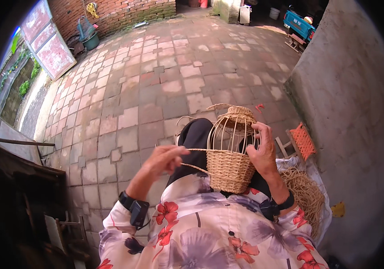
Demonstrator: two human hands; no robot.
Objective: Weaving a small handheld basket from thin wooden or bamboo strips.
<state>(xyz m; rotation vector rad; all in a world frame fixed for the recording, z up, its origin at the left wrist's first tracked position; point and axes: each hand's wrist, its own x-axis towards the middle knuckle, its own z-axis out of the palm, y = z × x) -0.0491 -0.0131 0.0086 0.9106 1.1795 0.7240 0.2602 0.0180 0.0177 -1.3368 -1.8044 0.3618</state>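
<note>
A half-woven straw basket rests on my lap. Its lower part is closely woven, bare upright ribs stand above that, and a narrow woven collar tops them. My left hand is closed in a pinch on a straw strand, which runs taut to the upper edge of the weave. A second strand hangs lower between that hand and the basket. My right hand grips the basket's right side, thumb near the woven edge and fingers bent at the ribs.
Loose straw lies on a white sack at my right, beside a small seat with orange-red webbing. A grey wall bounds the right side. Dark wooden furniture stands at left. Paving stretches ahead toward a brick wall.
</note>
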